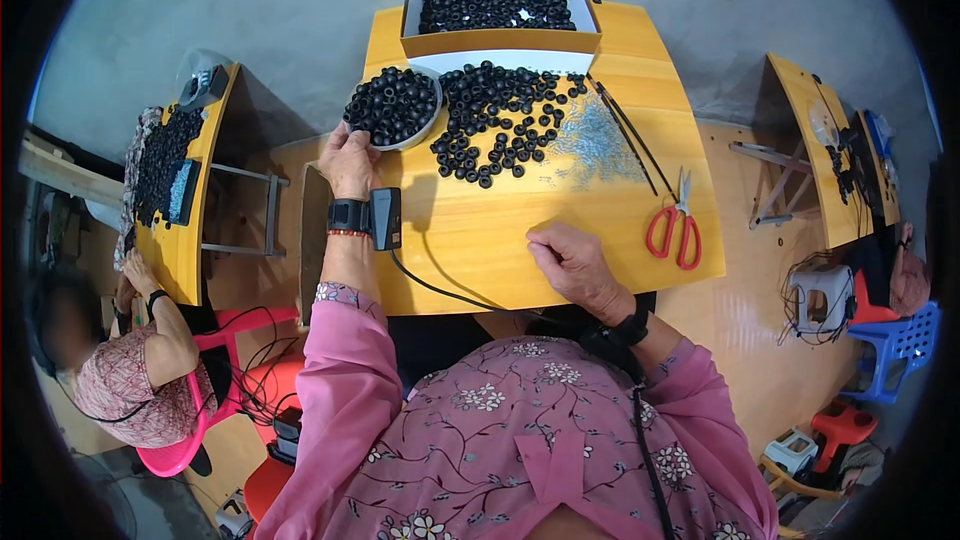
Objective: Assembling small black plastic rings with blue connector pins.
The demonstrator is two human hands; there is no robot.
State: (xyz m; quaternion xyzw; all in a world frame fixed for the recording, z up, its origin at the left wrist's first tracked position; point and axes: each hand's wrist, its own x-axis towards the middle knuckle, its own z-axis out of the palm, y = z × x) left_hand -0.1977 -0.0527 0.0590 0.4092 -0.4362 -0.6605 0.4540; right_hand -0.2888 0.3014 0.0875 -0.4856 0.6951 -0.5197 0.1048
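My left hand (350, 162) grips the near left rim of a clear plastic bowl (432, 118) heaped with black ring-shaped beads (388, 105). The bowl is at the left edge of the yellow table. Right of it, loose black beads (490, 140) spread over the wood, beside a scatter of tiny pale blue beads (597, 145). Close to the table's front edge, my right hand (572, 262) is curled into a fist. Its fingers hide whatever they may hold. Red-handled scissors (676, 230) lie to the right of that hand.
An open box (500, 37) of black beads stands at the table's back. Two thin dark sticks (630, 132) lie near the blue beads. A black cable runs from my left wrist. At left, another person sits by a bead-covered table (208, 200); a further table (815, 160) stands right.
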